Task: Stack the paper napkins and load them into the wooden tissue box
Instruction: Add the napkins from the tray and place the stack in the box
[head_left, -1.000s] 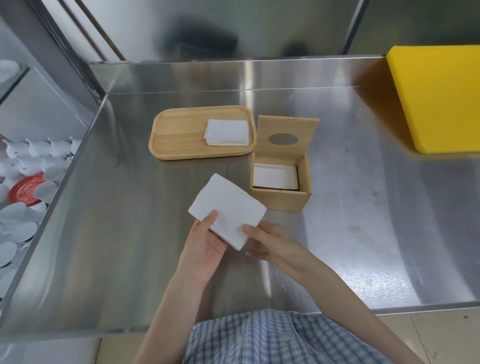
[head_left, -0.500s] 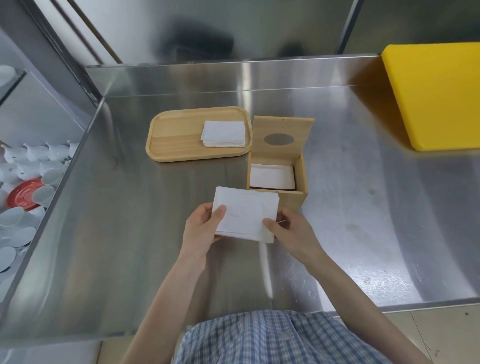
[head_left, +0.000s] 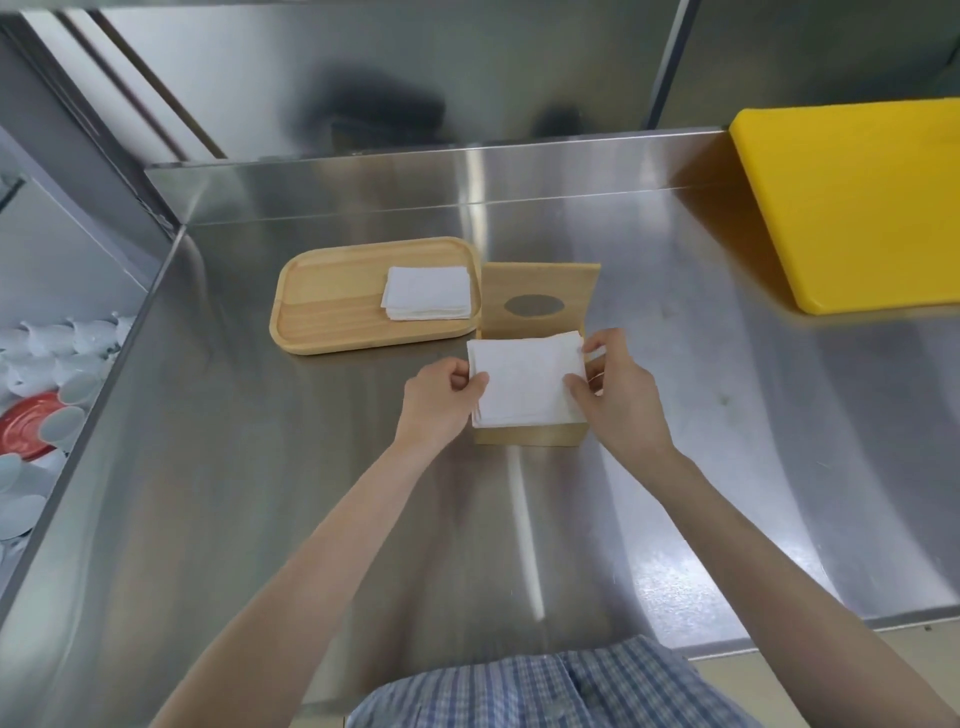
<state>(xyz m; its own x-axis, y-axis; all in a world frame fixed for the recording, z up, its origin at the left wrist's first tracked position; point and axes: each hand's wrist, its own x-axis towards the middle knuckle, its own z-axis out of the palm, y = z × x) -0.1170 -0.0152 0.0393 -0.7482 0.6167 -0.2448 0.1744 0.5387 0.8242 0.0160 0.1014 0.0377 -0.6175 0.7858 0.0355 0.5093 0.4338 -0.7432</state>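
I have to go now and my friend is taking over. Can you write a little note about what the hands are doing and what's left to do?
Left hand: pinching the left edge of the napkin stack.
Right hand: pinching its right edge.
The stack sits right over the open wooden tissue box, whose lid stands up behind. It is not pushed in yet.
More napkins wait on the wooden tray, left of the box.
Done: one stack squared and brought to the box.
Left: lower it in, load the tray napkins, probably close the lid.

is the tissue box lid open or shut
Open: the tissue box lid stands upright behind the napkin stack held over it.
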